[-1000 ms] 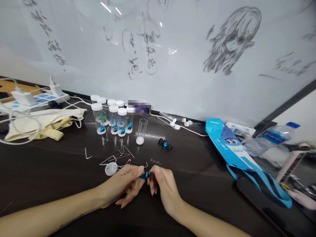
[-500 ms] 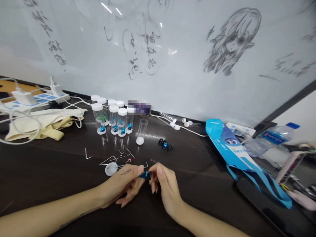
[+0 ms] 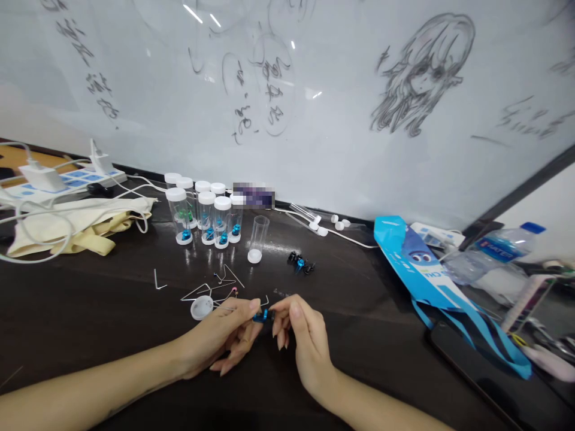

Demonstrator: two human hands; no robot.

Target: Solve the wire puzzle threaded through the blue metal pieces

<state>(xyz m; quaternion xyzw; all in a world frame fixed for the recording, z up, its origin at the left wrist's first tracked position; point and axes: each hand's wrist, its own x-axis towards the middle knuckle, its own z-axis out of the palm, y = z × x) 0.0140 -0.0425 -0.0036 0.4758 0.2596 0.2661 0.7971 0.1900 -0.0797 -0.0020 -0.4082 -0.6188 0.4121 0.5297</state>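
My left hand (image 3: 233,335) pinches a small blue metal part (image 3: 259,316) between thumb and fingers. At its right end is a dark piece, where the curled fingertips of my right hand (image 3: 303,335) meet it; how they grip is partly hidden. Just beyond my left hand lie a round white cap (image 3: 202,307), several bent thin metal rods (image 3: 196,291) and a small pink bead-like piece (image 3: 234,290). An L-shaped hex key (image 3: 157,281) rests farther left. Beyond my right hand sits a pile of small black pieces with one blue piece (image 3: 300,263).
Several white-capped clear tubes (image 3: 221,218) holding small coloured parts stand at the back left. One uncapped tube (image 3: 259,236) stands beside them. Loose white caps (image 3: 321,231) lie near the whiteboard (image 3: 323,155). To the right are a blue packet (image 3: 404,263), a water bottle (image 3: 505,257) and a black tablet-like slab (image 3: 476,377).
The blue part has shifted very slightly left in my left hand's grip. My right hand's fingers have moved a little at its dark end; the other things stay put.
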